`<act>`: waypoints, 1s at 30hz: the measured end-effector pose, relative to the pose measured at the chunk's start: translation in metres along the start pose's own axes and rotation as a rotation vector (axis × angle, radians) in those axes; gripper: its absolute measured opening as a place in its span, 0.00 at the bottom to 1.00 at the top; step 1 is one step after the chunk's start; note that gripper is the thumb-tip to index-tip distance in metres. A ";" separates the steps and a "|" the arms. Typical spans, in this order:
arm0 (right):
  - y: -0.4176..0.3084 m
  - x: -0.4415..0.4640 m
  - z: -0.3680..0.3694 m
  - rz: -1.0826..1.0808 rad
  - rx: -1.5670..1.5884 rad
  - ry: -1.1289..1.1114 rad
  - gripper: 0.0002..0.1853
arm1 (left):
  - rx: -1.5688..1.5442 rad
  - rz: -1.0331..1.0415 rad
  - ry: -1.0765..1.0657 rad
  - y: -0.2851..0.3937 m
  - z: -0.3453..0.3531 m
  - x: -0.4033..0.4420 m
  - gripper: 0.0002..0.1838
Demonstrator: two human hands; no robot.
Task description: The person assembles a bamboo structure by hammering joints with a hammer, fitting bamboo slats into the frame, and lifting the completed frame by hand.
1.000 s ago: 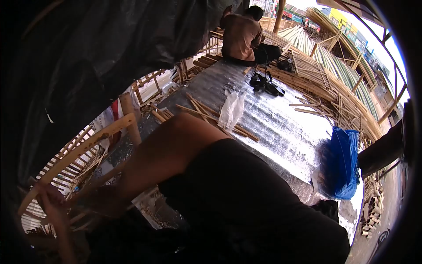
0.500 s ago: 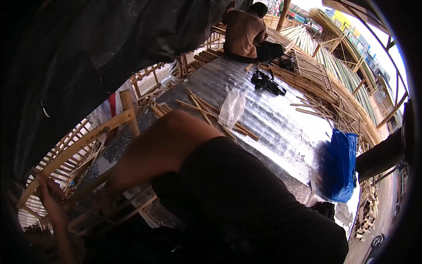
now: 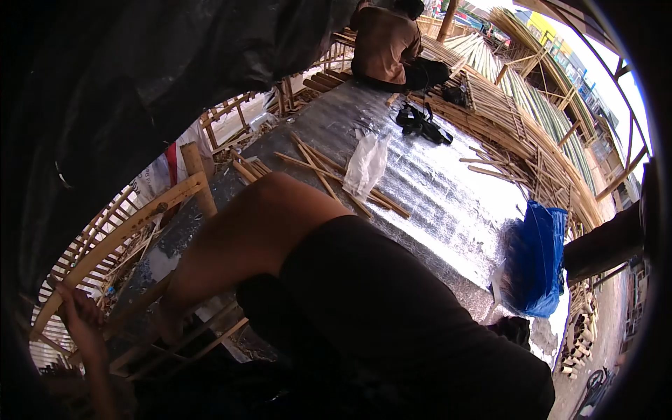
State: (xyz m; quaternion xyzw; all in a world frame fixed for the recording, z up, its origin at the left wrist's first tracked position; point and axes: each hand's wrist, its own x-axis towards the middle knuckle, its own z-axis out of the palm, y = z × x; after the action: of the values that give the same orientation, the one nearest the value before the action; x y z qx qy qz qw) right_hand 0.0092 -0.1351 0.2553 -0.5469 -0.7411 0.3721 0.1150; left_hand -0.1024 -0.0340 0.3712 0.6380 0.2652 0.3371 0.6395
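Note:
At the lower left, my left hand [image 3: 82,313] is closed with its fingers curled, at the lower end of a split bamboo rail [image 3: 133,227]. Shadow hides part of the grip. The rail slants up to the right and meets a short bamboo upright [image 3: 198,178]. Beside the hand, my bent bare leg [image 3: 238,217] crosses the view, with the foot down among thin bamboo slats [image 3: 210,336] in dim light. My right hand is out of view.
On the shiny metal-sheet platform [image 3: 441,210] lie bamboo sticks [image 3: 318,168], a white plastic bag [image 3: 367,164], a black strapped item [image 3: 420,124] and a blue bag [image 3: 539,259]. A person [image 3: 385,45] sits at the far end, near stacked bamboo [image 3: 518,119]. Black sheeting [image 3: 154,84] hangs at the left.
The whole view has shifted slightly, with most things a little further left and up. My left hand stays at the rail's lower end, its fingers slightly shifted.

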 end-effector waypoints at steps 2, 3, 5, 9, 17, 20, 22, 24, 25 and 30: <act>-0.001 -0.001 0.000 0.010 0.006 -0.004 0.39 | 0.002 -0.007 -0.055 -0.002 -0.008 0.005 0.29; -0.001 -0.002 0.000 0.014 0.007 -0.006 0.38 | 0.002 -0.009 -0.083 -0.004 -0.012 0.006 0.28; -0.002 -0.003 0.001 0.020 0.011 -0.008 0.38 | -0.004 -0.012 -0.106 -0.004 -0.015 0.006 0.28; -0.005 -0.005 0.002 0.026 0.016 -0.011 0.37 | -0.012 -0.001 -0.137 -0.003 -0.017 0.006 0.28; -0.007 -0.009 0.002 0.052 0.028 -0.007 0.36 | 0.014 0.014 -0.103 0.003 -0.005 0.000 0.29; -0.008 -0.008 0.002 0.055 0.030 -0.005 0.36 | 0.010 0.005 -0.091 0.003 -0.005 -0.002 0.29; -0.007 -0.009 0.002 0.059 0.031 -0.006 0.36 | 0.008 0.002 -0.075 0.000 -0.006 0.000 0.29; -0.007 -0.008 0.001 0.059 0.035 -0.003 0.35 | 0.019 0.008 -0.055 -0.002 -0.010 0.004 0.29; -0.007 -0.007 0.001 0.060 0.037 -0.004 0.35 | 0.017 0.007 -0.057 -0.002 -0.010 0.004 0.29; -0.009 -0.003 0.000 0.058 0.045 -0.004 0.34 | 0.016 0.019 -0.091 -0.005 -0.014 0.005 0.29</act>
State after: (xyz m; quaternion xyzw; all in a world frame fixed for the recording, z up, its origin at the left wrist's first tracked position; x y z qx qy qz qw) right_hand 0.0041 -0.1389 0.2623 -0.5646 -0.7168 0.3927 0.1150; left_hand -0.1096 -0.0210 0.3660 0.6603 0.2326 0.3117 0.6424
